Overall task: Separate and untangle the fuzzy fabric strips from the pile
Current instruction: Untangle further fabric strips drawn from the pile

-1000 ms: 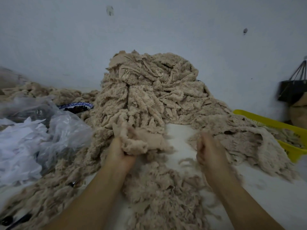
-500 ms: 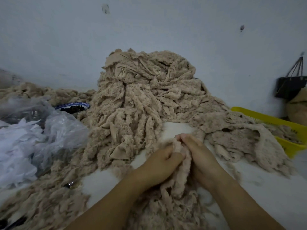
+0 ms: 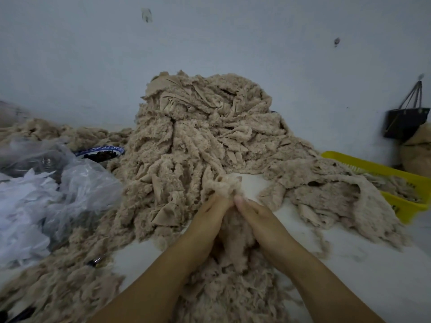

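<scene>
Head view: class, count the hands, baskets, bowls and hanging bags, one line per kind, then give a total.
Hands: 2, left hand and right hand, both gripping a strip
Basket: 1, yellow
Bowl: 1, blue-rimmed
Hanging bag: 1, black
Total: 5

a plain pale blue-grey wall [image 3: 233, 43] fills the back in dim, even light, with a small dark mark [image 3: 147, 15] high up. a black bag [image 3: 405, 122] hangs on it at the right, near a yellow basket [image 3: 377, 170]. the worktop [image 3: 349, 252] is white. clear plastic bags [image 3: 70, 190] lie at the left.
</scene>
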A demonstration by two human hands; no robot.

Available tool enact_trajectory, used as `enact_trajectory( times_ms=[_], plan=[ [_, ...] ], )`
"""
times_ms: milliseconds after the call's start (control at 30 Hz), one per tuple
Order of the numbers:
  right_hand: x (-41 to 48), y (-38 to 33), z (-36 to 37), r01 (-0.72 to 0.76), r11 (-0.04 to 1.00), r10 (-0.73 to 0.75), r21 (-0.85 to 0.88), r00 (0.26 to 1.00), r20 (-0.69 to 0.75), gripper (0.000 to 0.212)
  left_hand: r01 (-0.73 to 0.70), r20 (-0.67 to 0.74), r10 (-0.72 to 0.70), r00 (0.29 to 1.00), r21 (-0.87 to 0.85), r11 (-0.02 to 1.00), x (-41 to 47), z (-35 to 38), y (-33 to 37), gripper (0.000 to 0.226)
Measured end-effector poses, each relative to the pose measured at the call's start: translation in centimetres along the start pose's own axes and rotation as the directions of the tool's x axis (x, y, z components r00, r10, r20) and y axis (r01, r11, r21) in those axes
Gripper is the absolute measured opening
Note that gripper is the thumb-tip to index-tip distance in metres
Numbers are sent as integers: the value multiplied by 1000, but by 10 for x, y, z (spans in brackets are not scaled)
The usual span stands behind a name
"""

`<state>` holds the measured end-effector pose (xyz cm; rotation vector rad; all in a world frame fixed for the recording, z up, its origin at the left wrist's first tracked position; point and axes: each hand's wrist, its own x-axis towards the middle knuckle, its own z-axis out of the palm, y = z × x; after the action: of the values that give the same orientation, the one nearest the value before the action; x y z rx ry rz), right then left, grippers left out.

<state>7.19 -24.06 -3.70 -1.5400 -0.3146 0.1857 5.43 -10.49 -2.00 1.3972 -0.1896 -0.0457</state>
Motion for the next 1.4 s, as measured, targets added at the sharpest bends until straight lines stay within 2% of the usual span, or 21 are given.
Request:
enact_trajectory(
  times_ms=[67, 133, 200, 267, 367, 500, 567, 667, 733, 800, 867, 900, 933, 1000, 1067, 1133, 1200, 1267, 1300, 1333, 1400],
  plan=[
    [-1, -2, 0, -5, 999, 4, -47, 1000, -2, 52, 28, 44, -15, 999, -307, 951, 4, -5, 7, 35],
    [-3, -4, -3, -30, 997, 27, -68, 999, -38, 40, -27, -43, 4, 999, -554, 832, 10, -18, 13, 29],
    [-4, -7, -8, -60, 998, 61, 24, 995, -75, 36, -78, -165, -61, 984, -716, 693, 14, -32, 16, 25],
    [-4, -12, -14, -95, 972, 133, 215, 976, -173, 33, -92, -250, -151, 957, -748, 657, 17, -42, 14, 22],
    [-4, -18, -19, -111, 863, 238, 493, 950, -203, 32, -97, -317, -204, 926, -724, 683, 19, -46, 11, 27],
    [0, -15, -27, -89, 759, 275, 645, 942, -194, 36, -93, -326, -193, 926, -690, 717, 21, -46, 10, 32],
    [1, -17, -28, -49, 703, 225, 709, 962, -157, 30, -62, -300, -163, 940, -619, 783, 20, -42, 11, 31],
    [0, -16, -27, 21, 769, 105, 639, 982, -159, 21, -10, -327, -101, 939, -322, 947, 17, -28, 8, 32],
    [-3, -16, -18, 36, 884, 57, 465, 981, -184, 21, 57, -307, -70, 949, -53, 997, 14, -17, 2, 32],
    [-4, -14, -9, 57, 977, -6, 205, 970, -242, 20, 45, -215, -12, 977, 149, 988, 7, -5, 1, 37],
    [-2, -12, -3, 73, 994, -48, 85, 961, -272, 17, -125, 29, 122, 992, 298, 946, 2, 2, 1, 37],
    [-3, -12, -1, 70, 995, -46, 74, 958, -283, 16, -199, 143, 161, 976, 318, 927, 1, 4, 0, 30],
    [-3, -12, -1, 57, 996, -35, 64, 954, -299, 18, -232, 200, 173, 964, 326, 917, 1, 3, -2, 24],
    [-2, -12, -4, 22, 998, -3, 60, 955, -297, 34, -209, 159, 155, 975, 424, 881, 4, -2, -5, 21],
    [-2, -14, -5, 40, 999, -32, 23, 966, -258, 48, -126, 48, 121, 991, 592, 796, 8, -7, -10, 14],
    [-4, -17, -1, 132, 971, -175, -200, 960, -218, 43, -106, 32, 128, 991, 775, 623, 9, -7, -10, 13],
    [-4, -16, 6, 191, 914, -250, -357, 960, -129, 32, -120, 60, 147, 987, 888, 443, 11, -5, -11, 24],
    [-1, -11, 9, 247, 867, -319, -432, 943, -100, 14, -129, 65, 181, 981, 923, 364, 8, -3, -8, 28],
    [1, -8, 8, 264, 858, -349, -441, 929, -124, 10, -170, 100, 212, 972, 924, 343, 7, -3, -7, 29],
    [3, -6, 5, 265, 863, -369, -430, 913, -177, 19, -197, 118, 236, 964, 917, 346, 5, -3, -6, 31],
    [6, -5, -6, 215, 951, -285, -221, 889, -359, 29, -148, 49, 214, 976, 867, 476, 1, -3, -1, 32]
  ],
)
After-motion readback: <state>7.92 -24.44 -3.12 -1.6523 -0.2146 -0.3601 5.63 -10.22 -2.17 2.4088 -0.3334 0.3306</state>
